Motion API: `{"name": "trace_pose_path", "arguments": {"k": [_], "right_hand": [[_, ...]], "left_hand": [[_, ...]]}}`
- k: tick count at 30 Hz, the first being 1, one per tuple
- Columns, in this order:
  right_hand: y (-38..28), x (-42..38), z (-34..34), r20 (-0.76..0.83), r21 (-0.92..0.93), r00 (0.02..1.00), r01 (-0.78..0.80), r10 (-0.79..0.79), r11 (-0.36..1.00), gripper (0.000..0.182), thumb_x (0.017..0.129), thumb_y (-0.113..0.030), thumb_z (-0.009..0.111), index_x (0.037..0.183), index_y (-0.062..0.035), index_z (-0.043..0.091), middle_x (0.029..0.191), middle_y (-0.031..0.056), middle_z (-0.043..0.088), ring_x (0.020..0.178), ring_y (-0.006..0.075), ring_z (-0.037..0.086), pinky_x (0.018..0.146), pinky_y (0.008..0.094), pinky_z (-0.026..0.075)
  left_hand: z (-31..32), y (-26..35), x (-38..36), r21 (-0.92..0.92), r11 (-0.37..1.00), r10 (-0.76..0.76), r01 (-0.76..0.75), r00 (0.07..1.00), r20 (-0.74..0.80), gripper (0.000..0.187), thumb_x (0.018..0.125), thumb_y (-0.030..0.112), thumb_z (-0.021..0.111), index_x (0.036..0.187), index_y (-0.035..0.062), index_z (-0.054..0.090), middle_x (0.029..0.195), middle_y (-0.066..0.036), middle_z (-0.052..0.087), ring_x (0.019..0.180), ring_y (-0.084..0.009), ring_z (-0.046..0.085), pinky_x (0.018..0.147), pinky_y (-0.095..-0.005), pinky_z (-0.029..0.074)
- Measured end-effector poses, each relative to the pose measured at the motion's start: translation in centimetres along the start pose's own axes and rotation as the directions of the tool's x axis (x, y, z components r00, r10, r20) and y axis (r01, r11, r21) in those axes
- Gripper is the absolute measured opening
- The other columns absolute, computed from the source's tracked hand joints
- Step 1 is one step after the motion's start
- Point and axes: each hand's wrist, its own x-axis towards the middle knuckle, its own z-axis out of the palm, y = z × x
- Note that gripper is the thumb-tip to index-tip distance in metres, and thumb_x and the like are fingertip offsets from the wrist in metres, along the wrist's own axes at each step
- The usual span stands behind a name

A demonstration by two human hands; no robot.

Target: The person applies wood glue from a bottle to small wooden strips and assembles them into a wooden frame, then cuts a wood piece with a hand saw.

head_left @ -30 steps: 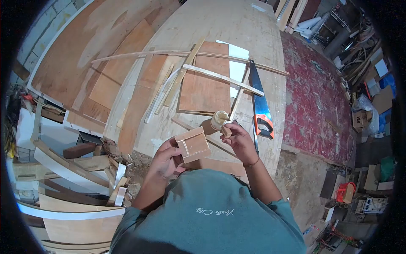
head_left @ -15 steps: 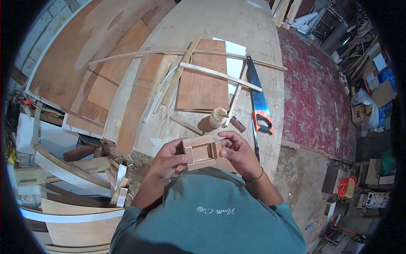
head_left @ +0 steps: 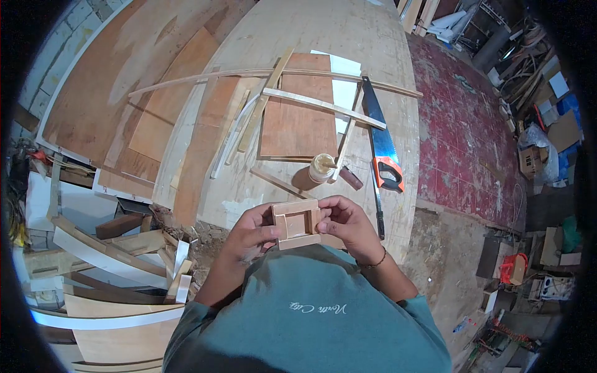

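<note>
Close to my chest I hold a small shallow wooden box point(head_left: 287, 207) with raised sides and a recess in its middle. My left hand point(head_left: 252, 231) grips its left side, thumb on the near face. On the right side, the fingers of my right hand point(head_left: 346, 225) are closed around the box's end piece. Just beyond the hands stands an open glue jar point(head_left: 322, 169) with a stick or brush in it. Beside the jar lies a small dark reddish-brown block point(head_left: 351, 178).
On the plywood table point(head_left: 317, 28) lie a handsaw point(head_left: 380, 133) with an orange and black handle, a brown board point(head_left: 298, 118) and several wood strips point(head_left: 323, 108). Curved wooden pieces point(head_left: 106, 248) are piled at left. Red flooring point(head_left: 460, 137) lies to the right.
My right hand has moved slightly left, bringing the end piece, earlier standing out at the box's right side, in flush against it. My left hand keeps its grip.
</note>
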Motion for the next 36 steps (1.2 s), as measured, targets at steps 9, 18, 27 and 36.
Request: {"name": "trace_pose_path", "arguments": {"k": [9,18,27,36], "right_hand": [[0.0,-0.1,0.5,-0.027,-0.017,0.998,0.060,-0.061,0.998,0.030,0.079,0.001,0.068,0.105,-0.0017,0.054,0.090,0.0026,0.059,0.081,0.0094,0.058,0.077,0.0240,0.050],[0.0,-0.3,0.6,-0.050,-0.092,0.994,0.094,-0.099,0.991,0.023,0.078,-0.001,0.070,0.097,-0.0019,0.057,0.090,0.0016,0.060,0.082,0.0076,0.057,0.075,0.0229,0.049],[0.1,-0.2,0.4,-0.044,-0.106,0.990,0.129,-0.134,0.986,0.020,0.080,-0.004,0.069,0.096,-0.0014,0.058,0.089,0.0018,0.061,0.083,0.0073,0.057,0.074,0.0233,0.048],[0.7,0.1,0.1,-0.149,-0.266,0.965,0.170,-0.215,0.949,0.018,0.083,-0.007,0.065,0.098,-0.0019,0.057,0.085,0.0018,0.058,0.076,0.0053,0.052,0.069,0.0212,0.044]], "left_hand": [[-0.2,-0.2,0.3,-0.009,1.000,0.004,-0.004,1.000,0.002,0.052,0.076,0.014,0.065,0.119,-0.0082,0.048,0.091,-0.008,0.060,0.057,-0.0049,0.047,0.046,-0.0168,0.036],[-0.5,-0.4,0.7,0.011,1.000,-0.007,0.007,1.000,0.005,0.054,0.074,0.016,0.065,0.120,-0.0083,0.048,0.090,-0.008,0.060,0.055,-0.0058,0.048,0.045,-0.0169,0.036],[-0.6,-0.5,1.0,-0.026,1.000,-0.003,0.003,1.000,-0.017,0.055,0.074,0.017,0.065,0.119,-0.0100,0.048,0.092,-0.011,0.060,0.055,-0.0065,0.049,0.044,-0.0175,0.037],[-0.4,-0.2,1.2,0.070,0.997,-0.019,0.018,1.000,0.014,0.055,0.074,0.015,0.066,0.120,-0.0080,0.047,0.098,-0.010,0.061,0.065,-0.0067,0.055,0.053,-0.0169,0.044]]}}
